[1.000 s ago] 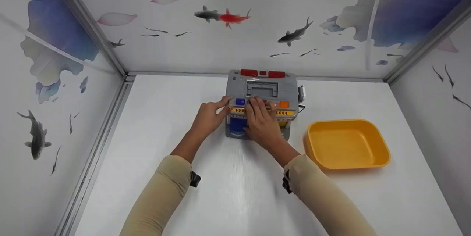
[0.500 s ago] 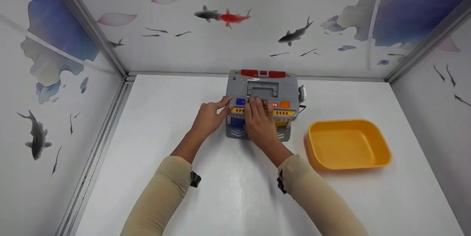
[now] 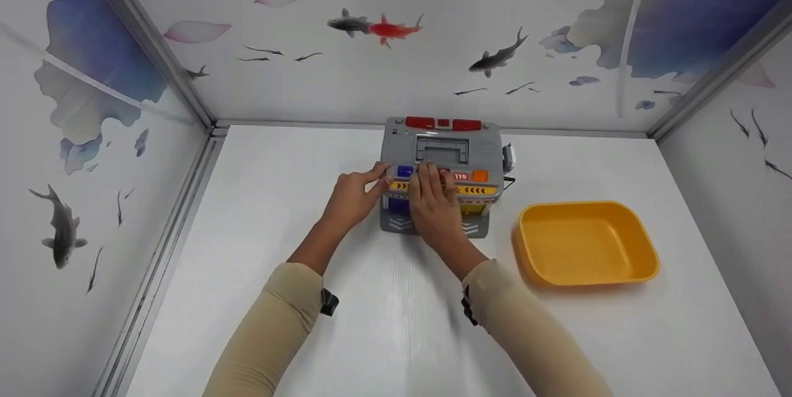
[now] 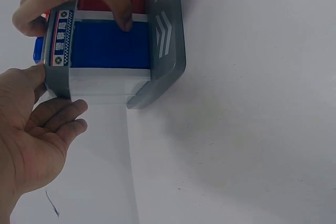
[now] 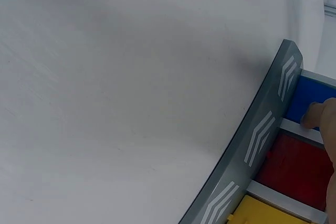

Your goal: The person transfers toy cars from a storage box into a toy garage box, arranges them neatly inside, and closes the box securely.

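Note:
A grey toy garage [image 3: 403, 146] stands upright near the back wall, with blue [image 3: 405, 170] and orange [image 3: 480, 176] buttons along its top front. My left hand [image 3: 352, 204] grips its left front corner; the left wrist view shows the fingers bent at its side. My right hand [image 3: 436, 208] lies over the front edge, fingers on top among the buttons. Its thumb touches the front by the blue door [image 4: 110, 45], hiding part of it. Red [image 5: 296, 169] and yellow [image 5: 262, 213] doors are beside the blue one. What lies beneath the right fingertips is hidden.
To the garage's right stands a yellow plastic basin [image 3: 581, 248] on the white table [image 3: 309, 347]. White panels printed with fish rise at the back and both sides. A small silvery part [image 3: 508, 157] juts from the garage's right side.
My right hand has shifted slightly left along the garage's front, uncovering more of the red 119 label. My left hand keeps its place, and the garage has not visibly moved.

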A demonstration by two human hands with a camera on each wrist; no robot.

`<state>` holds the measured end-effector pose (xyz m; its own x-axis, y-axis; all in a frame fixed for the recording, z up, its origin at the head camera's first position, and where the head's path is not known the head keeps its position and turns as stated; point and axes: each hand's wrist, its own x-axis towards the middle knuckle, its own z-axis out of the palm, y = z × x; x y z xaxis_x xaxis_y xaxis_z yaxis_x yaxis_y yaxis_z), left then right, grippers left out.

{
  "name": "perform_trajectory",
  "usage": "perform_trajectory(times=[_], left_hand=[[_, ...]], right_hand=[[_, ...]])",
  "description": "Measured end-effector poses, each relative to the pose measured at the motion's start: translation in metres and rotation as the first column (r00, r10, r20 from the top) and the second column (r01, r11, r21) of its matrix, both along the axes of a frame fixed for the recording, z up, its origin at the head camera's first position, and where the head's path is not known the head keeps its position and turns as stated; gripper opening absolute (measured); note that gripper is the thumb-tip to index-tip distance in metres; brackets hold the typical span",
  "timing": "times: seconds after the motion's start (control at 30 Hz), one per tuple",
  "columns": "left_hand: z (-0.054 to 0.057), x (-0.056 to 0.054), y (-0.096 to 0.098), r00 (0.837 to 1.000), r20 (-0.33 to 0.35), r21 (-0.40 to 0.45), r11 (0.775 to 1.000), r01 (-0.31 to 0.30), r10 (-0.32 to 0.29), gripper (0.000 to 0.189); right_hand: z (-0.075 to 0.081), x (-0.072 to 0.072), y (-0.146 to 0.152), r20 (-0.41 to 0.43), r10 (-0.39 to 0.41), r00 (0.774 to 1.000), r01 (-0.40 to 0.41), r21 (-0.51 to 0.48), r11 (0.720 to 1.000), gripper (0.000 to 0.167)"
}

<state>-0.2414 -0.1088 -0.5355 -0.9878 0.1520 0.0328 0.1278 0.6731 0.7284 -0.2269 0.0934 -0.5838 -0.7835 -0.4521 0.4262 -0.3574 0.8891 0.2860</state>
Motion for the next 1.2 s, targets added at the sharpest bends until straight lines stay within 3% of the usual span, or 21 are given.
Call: perform_trajectory(times=[0.13,0.57,0.7,0.9,1.0,1.1,1.2], left_hand=[[0.0,-0.001,0.001,1.0,-0.002,0.002,1.0,-0.002,0.002,0.048],[0.001,-0.001,0.007,1.0,0.0,-0.004,1.0,0.01,-0.01,0.048],[-0.001,0.0,0.008,1.0,0.0,-0.004,1.0,0.005,-0.005,0.049],[0.0,0.0,0.008,1.0,-0.021,-0.019,1.0,0.016,-0.017,0.048],[-0.001,0.0,0.008,0.999,-0.027,-0.048,0.999,0.017,-0.018,0.048],[-0.005,0.003,0.007,0.999,-0.051,-0.109,0.994,-0.015,0.01,0.05],[-0.008,0.01,0.003,0.988,-0.131,-0.197,0.975,-0.102,0.077,0.058]], right_hand=[[0.0,0.0,-0.002,0.023,-0.017,1.0,0.017,0.003,1.0,0.084],[-0.005,0.0,0.002,-0.018,-0.041,0.999,0.041,0.006,0.999,0.083],[-0.005,0.001,0.004,0.0,-0.025,1.0,0.025,-0.015,1.0,0.078],[-0.009,0.002,0.008,-0.065,-0.001,0.998,-0.003,-0.064,0.998,0.066],[-0.01,0.005,0.011,-0.071,0.023,0.997,-0.03,-0.105,0.994,0.071],[-0.01,0.011,0.015,-0.062,0.061,0.996,-0.07,-0.158,0.985,0.082],[-0.007,0.022,0.024,-0.051,0.09,0.995,-0.099,-0.208,0.973,0.089]])
